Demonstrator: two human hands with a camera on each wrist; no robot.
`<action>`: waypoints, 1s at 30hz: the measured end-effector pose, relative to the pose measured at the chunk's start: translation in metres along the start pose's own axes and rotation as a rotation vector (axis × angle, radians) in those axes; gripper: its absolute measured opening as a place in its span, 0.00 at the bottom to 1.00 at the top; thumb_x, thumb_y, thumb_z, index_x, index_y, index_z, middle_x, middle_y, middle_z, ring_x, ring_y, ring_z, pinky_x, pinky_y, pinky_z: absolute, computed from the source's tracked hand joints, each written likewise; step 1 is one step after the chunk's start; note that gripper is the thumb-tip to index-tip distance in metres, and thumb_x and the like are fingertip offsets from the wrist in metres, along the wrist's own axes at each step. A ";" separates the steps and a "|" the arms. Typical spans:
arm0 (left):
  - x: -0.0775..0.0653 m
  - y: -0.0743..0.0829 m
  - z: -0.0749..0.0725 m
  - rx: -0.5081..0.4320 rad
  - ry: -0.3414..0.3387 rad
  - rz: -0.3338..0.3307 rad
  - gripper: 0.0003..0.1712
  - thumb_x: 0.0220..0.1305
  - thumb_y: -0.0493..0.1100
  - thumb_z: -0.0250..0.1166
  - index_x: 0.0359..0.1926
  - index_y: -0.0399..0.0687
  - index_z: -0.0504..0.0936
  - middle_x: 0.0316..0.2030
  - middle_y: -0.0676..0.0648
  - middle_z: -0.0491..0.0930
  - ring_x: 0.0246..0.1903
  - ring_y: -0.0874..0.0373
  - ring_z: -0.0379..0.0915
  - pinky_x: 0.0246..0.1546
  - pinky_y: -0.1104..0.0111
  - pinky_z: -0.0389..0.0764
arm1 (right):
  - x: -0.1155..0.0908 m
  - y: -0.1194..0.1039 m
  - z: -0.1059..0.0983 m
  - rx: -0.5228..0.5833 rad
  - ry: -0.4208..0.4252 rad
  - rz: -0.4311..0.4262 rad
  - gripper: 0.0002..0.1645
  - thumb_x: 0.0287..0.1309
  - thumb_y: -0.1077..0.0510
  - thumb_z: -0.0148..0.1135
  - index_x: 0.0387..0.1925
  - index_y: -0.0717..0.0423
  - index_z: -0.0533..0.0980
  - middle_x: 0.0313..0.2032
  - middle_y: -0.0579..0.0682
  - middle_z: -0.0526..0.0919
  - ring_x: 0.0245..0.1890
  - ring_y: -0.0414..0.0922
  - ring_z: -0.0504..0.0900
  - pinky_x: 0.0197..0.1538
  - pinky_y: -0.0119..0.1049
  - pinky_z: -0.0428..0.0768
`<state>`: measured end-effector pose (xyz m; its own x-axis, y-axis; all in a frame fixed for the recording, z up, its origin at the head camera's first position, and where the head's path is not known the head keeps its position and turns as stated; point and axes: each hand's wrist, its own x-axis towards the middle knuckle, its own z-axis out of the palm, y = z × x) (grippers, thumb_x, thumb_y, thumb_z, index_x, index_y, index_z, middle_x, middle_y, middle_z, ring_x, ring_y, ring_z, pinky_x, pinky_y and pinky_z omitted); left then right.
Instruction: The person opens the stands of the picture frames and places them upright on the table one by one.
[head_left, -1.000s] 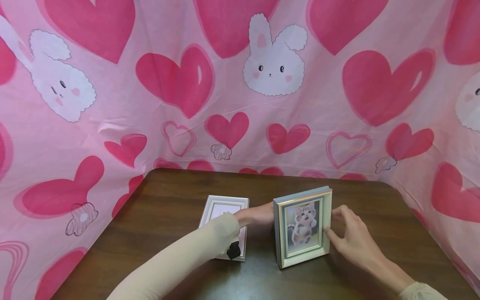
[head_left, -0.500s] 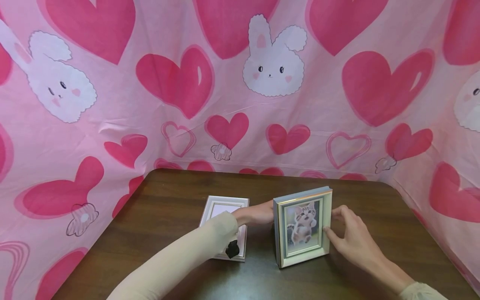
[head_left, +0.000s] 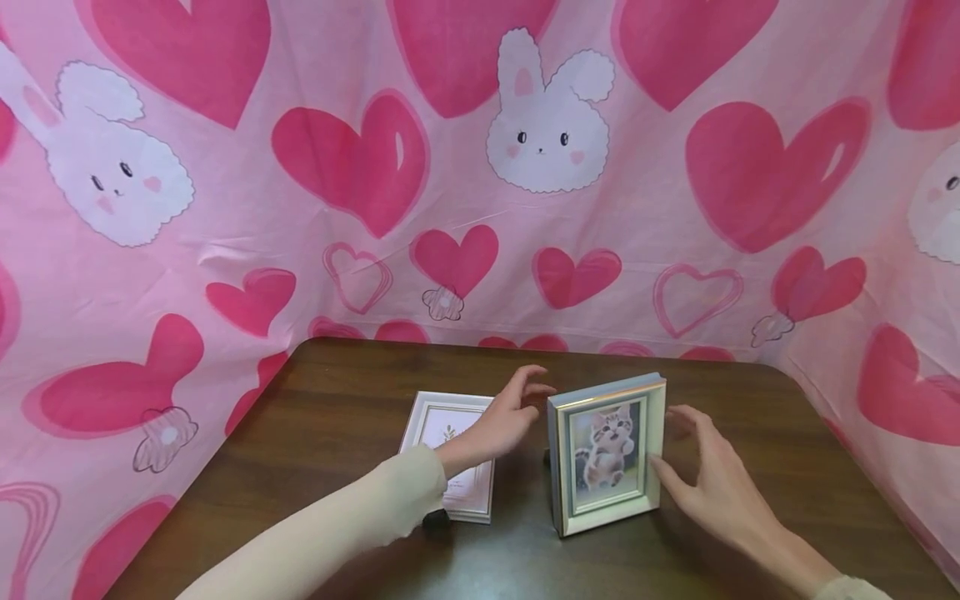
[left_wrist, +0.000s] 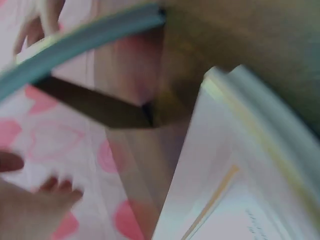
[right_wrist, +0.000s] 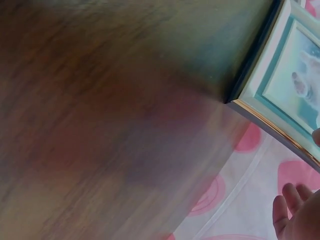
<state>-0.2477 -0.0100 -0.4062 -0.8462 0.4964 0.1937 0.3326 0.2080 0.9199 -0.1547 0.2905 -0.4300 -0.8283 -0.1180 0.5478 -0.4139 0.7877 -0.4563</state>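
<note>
A photo frame with a kitten picture stands upright on the table, leaning slightly back. In the left wrist view its dark stand leg is swung out behind it. My left hand hovers left of this frame with loosely bent fingers and nothing in them, above a second, white photo frame lying face up with a plant print. At the kitten frame's right edge is my right hand; its thumb is at the front edge, and its loosely extended fingers are apart from the back.
The dark brown wooden table has rounded far corners. Behind it and on both sides hangs a pink cloth with hearts and rabbits. A small black object shows below the left sleeve, beside the white frame.
My left hand has come out from behind the kitten frame, moving left and up. My right hand's fingers have loosened away from its edge. The frame stays standing in place.
</note>
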 end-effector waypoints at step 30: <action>-0.054 0.001 0.017 0.910 0.022 0.629 0.47 0.70 0.50 0.67 0.80 0.51 0.51 0.84 0.39 0.30 0.82 0.41 0.28 0.79 0.49 0.42 | -0.008 0.022 0.011 -0.128 -0.050 -0.306 0.55 0.71 0.27 0.48 0.82 0.59 0.55 0.82 0.64 0.47 0.65 0.68 0.67 0.65 0.61 0.63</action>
<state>-0.1946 -0.0226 -0.4219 -0.4228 0.7178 0.5532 0.8803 0.4703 0.0625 -0.1612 0.3021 -0.4523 -0.6913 -0.3878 0.6097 -0.5985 0.7801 -0.1824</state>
